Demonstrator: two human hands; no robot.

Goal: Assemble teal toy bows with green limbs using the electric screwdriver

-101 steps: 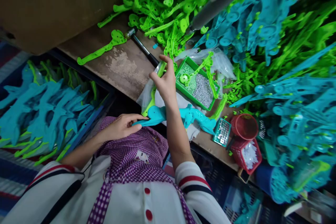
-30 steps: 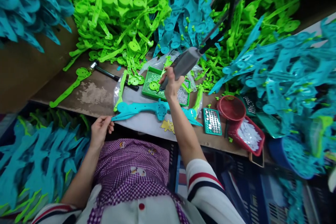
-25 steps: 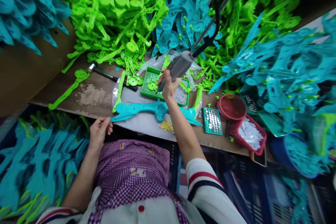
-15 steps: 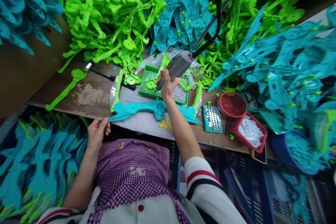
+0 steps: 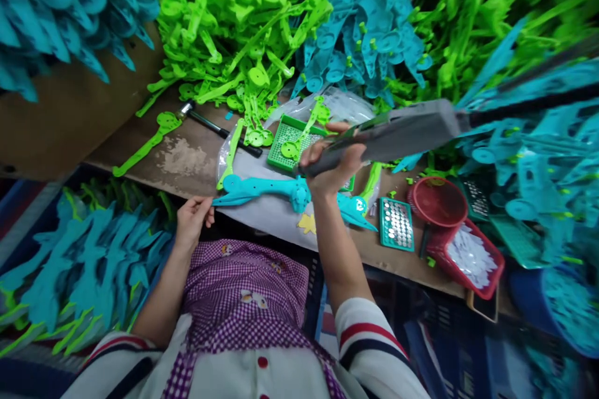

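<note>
Heaps of lime-green parts (image 5: pixel 248 25) and blue parts (image 5: pixel 365 31) crowd the far edge of a brown desk (image 5: pixel 124 146). At its near edge, roughly midway along, a long blue piece (image 5: pixel 259 187) lies mostly on a white cloth (image 5: pixel 266 218), its left tip reaching out over the edge. The left hand (image 5: pixel 193 221) pinches that tip between thumb and fingers. The right hand (image 5: pixel 332 168) is wrapped around a grey tool (image 5: pixel 407 131), raised and tilted; whether its lower end touches anything, I cannot tell.

Just beyond the blue piece sits a green basket (image 5: pixel 285 131), a green arm (image 5: pixel 306 134) lying across it. Leftward lie a hammer (image 5: pixel 210 126) and another green arm (image 5: pixel 148 148). To the right, along the near edge, come a teal tray (image 5: pixel 384 238) of silvery discs (image 5: pixel 397 223), a red bowl (image 5: pixel 437 199) and a red basket (image 5: pixel 496 287) of white pieces (image 5: pixel 472 255).
</note>
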